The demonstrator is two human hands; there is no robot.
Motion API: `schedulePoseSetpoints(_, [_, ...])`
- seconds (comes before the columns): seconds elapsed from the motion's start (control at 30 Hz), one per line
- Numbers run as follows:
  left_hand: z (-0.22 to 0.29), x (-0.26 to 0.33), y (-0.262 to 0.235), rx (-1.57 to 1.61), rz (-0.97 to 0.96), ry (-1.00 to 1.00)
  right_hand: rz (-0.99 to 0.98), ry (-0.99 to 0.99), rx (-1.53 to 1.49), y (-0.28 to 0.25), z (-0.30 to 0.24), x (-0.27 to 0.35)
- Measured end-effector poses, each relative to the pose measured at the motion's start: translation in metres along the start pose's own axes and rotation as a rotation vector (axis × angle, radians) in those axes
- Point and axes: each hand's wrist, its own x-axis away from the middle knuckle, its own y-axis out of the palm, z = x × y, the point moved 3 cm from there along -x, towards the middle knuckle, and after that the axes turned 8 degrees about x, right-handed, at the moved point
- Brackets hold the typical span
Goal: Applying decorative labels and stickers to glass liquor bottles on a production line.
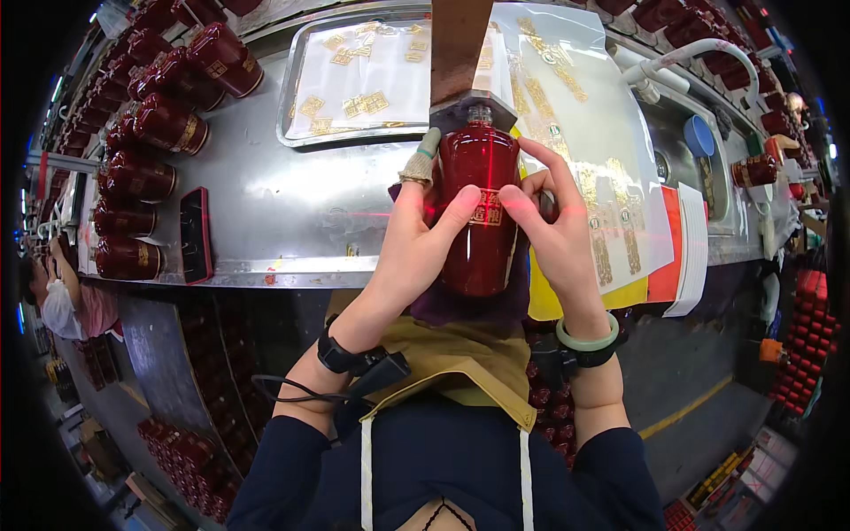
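A dark red glass bottle [474, 257] lies in front of me on a purple cloth [434, 305], its neck pointing away. Gold lettering in a square decal [487, 205] sits on its front. My left hand [423, 212] grips the bottle's left side, thumb pressed at the decal's edge. Knitted fabric covers a finger [420, 161] of that hand. From the right, my right hand [553, 208] holds the bottle, its thumb on the decal and its index finger stretched along the shoulder. The undersides of the bottle and some fingertips are hidden.
Beyond the hands are a metal tray [292, 88] of gold decals and a wooden post [456, 53]. Several red bottles [133, 177] and a black, red-edged object [197, 234] occupy the left. Rightward are a decal sheet [633, 115], a faucet [699, 49] and a blue cup [699, 135].
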Motion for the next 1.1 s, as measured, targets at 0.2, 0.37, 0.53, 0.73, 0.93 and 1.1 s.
schedulePoseSetpoints(0.2, [-0.0054,0.0004,0.0030,-0.001,0.035,-0.020,0.068,-0.023,-0.001,0.0039,0.0054,-0.0013])
schedulePoseSetpoints(0.37, [-0.0037,0.0009,0.0047,0.047,0.062,-0.031,0.051,0.029,-0.079,0.0021,0.0029,-0.0033])
schedulePoseSetpoints(0.53, [-0.0035,0.0002,0.0069,0.050,0.082,-0.036,0.071,0.000,-0.066,0.0039,0.0064,-0.0040])
schedulePoseSetpoints(0.73, [-0.0047,-0.0008,0.0042,0.094,0.075,-0.019,0.049,0.023,-0.107,0.0035,0.0062,-0.0036])
schedulePoseSetpoints(0.93, [-0.0034,-0.0008,0.0058,0.094,0.073,-0.032,0.064,0.024,-0.091,0.0035,0.0080,-0.0039])
schedulePoseSetpoints(1.1, [-0.0047,-0.0014,0.0039,0.097,0.063,-0.029,0.054,0.012,-0.086,0.0032,0.0083,-0.0033])
